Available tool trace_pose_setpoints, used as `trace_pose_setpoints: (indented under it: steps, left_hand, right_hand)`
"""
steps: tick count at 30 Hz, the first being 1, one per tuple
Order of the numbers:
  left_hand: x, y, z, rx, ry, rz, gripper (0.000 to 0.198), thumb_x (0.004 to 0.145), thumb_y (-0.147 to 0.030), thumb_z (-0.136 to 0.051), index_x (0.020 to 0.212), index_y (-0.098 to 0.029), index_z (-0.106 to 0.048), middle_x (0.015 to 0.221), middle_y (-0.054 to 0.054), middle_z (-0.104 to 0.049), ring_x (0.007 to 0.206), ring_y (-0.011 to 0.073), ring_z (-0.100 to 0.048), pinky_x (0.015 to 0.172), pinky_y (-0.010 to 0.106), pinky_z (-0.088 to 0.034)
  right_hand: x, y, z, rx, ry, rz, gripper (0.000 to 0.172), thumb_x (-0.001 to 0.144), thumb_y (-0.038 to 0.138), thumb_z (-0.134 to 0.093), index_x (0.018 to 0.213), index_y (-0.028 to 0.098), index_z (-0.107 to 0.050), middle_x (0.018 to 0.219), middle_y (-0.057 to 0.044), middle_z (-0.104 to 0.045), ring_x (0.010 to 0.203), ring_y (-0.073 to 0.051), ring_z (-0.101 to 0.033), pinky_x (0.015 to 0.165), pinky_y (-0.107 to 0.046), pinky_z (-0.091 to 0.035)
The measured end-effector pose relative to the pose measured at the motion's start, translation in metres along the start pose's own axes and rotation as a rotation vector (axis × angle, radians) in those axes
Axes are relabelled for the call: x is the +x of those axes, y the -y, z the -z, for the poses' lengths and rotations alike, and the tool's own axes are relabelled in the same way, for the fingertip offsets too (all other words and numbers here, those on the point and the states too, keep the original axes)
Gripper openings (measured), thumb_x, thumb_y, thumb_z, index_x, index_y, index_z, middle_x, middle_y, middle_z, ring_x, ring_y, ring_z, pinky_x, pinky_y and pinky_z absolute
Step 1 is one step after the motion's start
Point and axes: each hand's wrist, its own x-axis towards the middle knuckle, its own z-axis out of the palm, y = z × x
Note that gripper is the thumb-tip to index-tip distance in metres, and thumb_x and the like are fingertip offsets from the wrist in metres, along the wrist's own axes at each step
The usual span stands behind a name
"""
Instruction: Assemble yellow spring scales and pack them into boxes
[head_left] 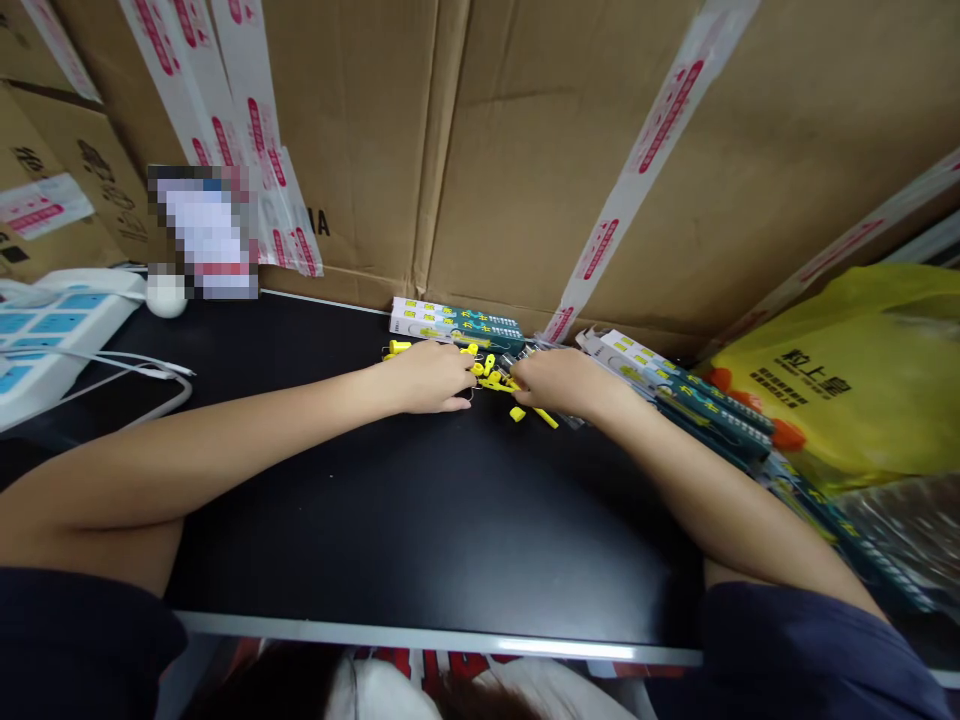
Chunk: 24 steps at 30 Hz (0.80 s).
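Small yellow plastic pieces (491, 378), some with thin wire, lie in a loose pile near the back of the black table. My left hand (439, 377) reaches in from the left, its fingers bent at the pile's edge and a yellow piece by the fingertips. From the right, my right hand (555, 382) has its fingers curled in at the other side of the pile. What either hand grips is too small or hidden to make out. A yellow cap-like piece (518, 413) and a thin yellow stick (547, 418) lie just in front of my right hand.
Printed green-and-white boxes (457, 322) stand behind the pile, and more boxes (682, 390) line the right. A yellow plastic bag (847, 370) sits at far right. A white power strip (67, 330) with cables is at left. Large cardboard (360, 130) walls the back.
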Motion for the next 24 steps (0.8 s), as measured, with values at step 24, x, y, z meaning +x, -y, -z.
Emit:
trace_pose_setpoints:
  steps: [24]
  left_hand:
    - [-0.007, 0.014, 0.040, 0.085, -0.163, 0.268, 0.026, 0.096, -0.033, -0.047, 0.096, -0.015, -0.066, 0.090, 0.008, -0.071, 0.086, 0.0226, -0.067, 0.065, 0.029, -0.044]
  right_hand:
    - [-0.019, -0.022, 0.020, 0.319, -0.303, 0.105, 0.023, 0.092, 0.041, -0.048, 0.085, 0.020, -0.057, 0.071, -0.003, -0.064, 0.056, -0.013, -0.050, 0.053, -0.026, -0.024]
